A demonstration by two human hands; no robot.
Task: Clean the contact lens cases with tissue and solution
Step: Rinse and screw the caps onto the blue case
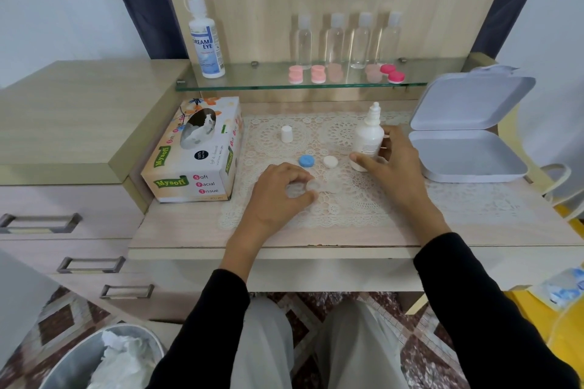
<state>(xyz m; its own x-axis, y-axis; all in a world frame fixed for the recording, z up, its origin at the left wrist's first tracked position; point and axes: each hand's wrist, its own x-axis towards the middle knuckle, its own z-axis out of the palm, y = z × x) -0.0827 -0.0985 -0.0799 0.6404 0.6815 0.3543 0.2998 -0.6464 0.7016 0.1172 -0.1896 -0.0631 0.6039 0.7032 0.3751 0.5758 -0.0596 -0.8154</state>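
Observation:
A clear contact lens case (328, 187) lies on the lace mat, and my left hand (278, 196) pinches its left end between thumb and fingers. Its blue lid (306, 161) and white lid (330, 162) lie just beyond it. My right hand (392, 164) curls around the base of a small white solution bottle (368, 136), which stands upright with its nozzle bare. The bottle's white cap (286, 134) stands apart on the mat. A tissue box (196, 151) sits to the left with a tissue poking out.
An open white box (467, 136) sits at the right. The glass shelf (252, 84) holds a large solution bottle (204, 38), several clear bottles (335, 38) and pink lens cases (317, 74). A bin (79, 363) with used tissues stands on the floor at the lower left.

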